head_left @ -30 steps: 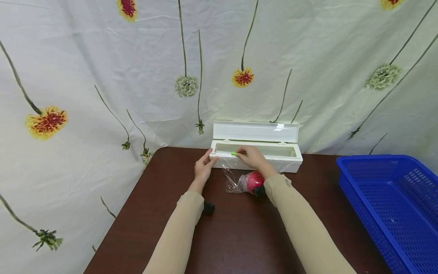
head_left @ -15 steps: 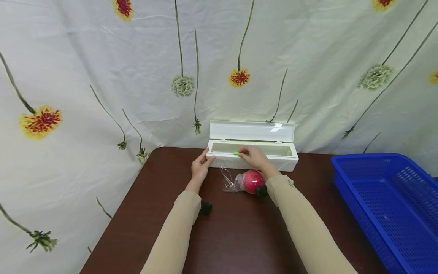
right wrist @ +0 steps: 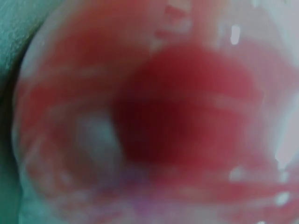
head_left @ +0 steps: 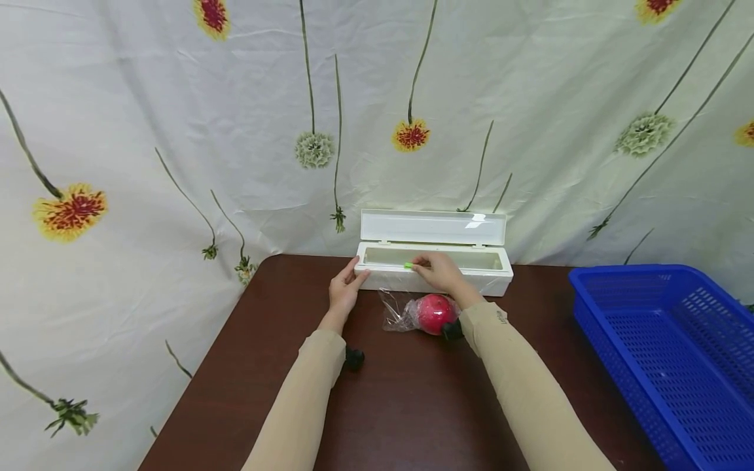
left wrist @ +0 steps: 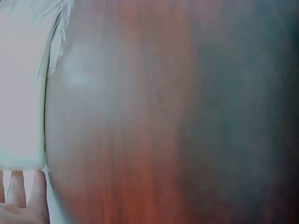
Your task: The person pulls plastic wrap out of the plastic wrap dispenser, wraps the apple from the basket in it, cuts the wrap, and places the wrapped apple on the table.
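Observation:
A long white cling film dispenser [head_left: 383, 281] stands at the back of the table with its lid [head_left: 432, 227] raised. My left hand [head_left: 343, 291] grips its left end, thumb on the front and fingers along the side; in the left wrist view several fingers [left wrist: 38, 189] press against that end. My right hand [head_left: 436, 269] pinches a small bright green slider cutter [head_left: 408, 265] at the front edge of the opening. Just below that hand lies a red round thing [head_left: 434, 313] in clear cling film [head_left: 397, 317]. It fills the right wrist view, blurred.
A blue perforated plastic basket [head_left: 612, 340] stands at the right of the brown table [head_left: 412, 405]. Behind the table hangs a flower-printed cloth [head_left: 265, 98]. Black wrist cameras [head_left: 354, 358] jut from under both cuffs, the right one beside the red thing.
My right hand has slid the green slider cutter a short way right along the dispenser's front edge. My left hand keeps its grip on the end. The head view has shifted slightly.

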`<action>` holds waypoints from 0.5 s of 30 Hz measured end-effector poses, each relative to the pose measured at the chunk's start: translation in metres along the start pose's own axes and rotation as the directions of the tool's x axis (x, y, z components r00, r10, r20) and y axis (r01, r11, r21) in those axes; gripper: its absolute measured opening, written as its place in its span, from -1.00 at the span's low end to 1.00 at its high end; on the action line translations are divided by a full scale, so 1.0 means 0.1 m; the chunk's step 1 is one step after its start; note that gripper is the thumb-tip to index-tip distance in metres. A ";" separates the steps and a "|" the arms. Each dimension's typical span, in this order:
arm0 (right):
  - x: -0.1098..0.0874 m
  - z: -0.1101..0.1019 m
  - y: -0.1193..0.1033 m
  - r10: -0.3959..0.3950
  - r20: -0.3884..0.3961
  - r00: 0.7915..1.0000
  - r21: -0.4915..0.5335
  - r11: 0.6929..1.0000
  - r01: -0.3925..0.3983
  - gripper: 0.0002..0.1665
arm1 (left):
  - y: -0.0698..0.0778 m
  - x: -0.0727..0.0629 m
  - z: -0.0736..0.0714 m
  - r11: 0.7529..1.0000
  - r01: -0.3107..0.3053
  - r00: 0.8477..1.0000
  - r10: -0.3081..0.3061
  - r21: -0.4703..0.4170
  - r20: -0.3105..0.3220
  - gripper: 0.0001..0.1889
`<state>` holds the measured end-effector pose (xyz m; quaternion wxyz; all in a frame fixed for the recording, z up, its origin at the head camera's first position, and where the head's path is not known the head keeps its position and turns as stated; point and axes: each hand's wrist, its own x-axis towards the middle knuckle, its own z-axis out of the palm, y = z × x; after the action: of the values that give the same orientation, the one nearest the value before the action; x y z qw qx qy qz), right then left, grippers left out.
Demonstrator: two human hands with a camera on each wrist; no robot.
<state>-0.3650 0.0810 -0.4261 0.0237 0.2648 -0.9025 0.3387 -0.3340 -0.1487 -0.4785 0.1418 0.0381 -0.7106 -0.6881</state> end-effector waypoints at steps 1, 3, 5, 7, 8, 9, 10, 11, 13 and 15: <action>0.00 0.00 0.00 0.000 -0.001 1.000 0.001 1.000 0.000 -0.72 | 0.00 0.00 0.00 1.000 0.001 1.000 -0.001 0.000 -0.001 -0.46; -0.01 -0.01 0.01 0.000 -0.004 1.000 0.002 1.000 0.000 -0.72 | 0.00 0.00 0.00 1.000 0.001 1.000 -0.001 0.005 0.002 -0.46; -0.02 -0.02 0.02 -0.004 -0.006 1.000 0.006 1.000 0.004 -0.73 | 0.00 0.01 0.00 1.000 0.005 1.000 -0.005 0.002 0.006 -0.45; -0.02 -0.03 0.02 -0.005 -0.010 1.000 0.009 1.000 0.005 -0.73 | 0.02 0.00 -0.01 1.000 0.005 1.000 -0.005 -0.009 0.015 -0.45; -0.02 -0.03 0.02 -0.006 -0.010 1.000 0.007 1.000 0.006 -0.73 | 0.05 -0.01 -0.02 1.000 0.004 1.000 -0.004 -0.016 0.020 -0.45; -0.03 -0.03 0.03 -0.005 -0.010 1.000 0.008 1.000 0.005 -0.73 | 0.08 -0.02 -0.02 1.000 0.002 1.000 -0.001 -0.025 0.024 -0.46; -0.03 -0.04 0.03 -0.004 -0.010 1.000 0.005 1.000 0.004 -0.73 | 0.11 -0.04 -0.03 1.000 -0.001 1.000 0.001 -0.029 0.028 -0.46; -0.03 -0.04 0.03 -0.002 -0.010 1.000 0.003 1.000 0.002 -0.73 | 0.15 -0.06 -0.03 1.000 -0.006 0.999 0.007 -0.028 0.034 -0.46; -0.04 -0.04 0.04 0.002 -0.009 1.000 0.001 1.000 -0.002 -0.73 | 0.22 -0.10 -0.03 1.000 -0.012 0.999 0.013 -0.015 0.042 -0.46; -0.05 -0.05 0.04 0.004 -0.010 1.000 0.001 1.000 -0.004 -0.73 | 0.27 -0.13 -0.02 1.000 -0.015 0.999 0.015 0.001 0.046 -0.47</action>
<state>-0.3635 0.0886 -0.4255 0.0273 0.2611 -0.9028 0.3406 -0.3170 -0.1463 -0.4542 0.1306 0.0169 -0.7145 -0.6871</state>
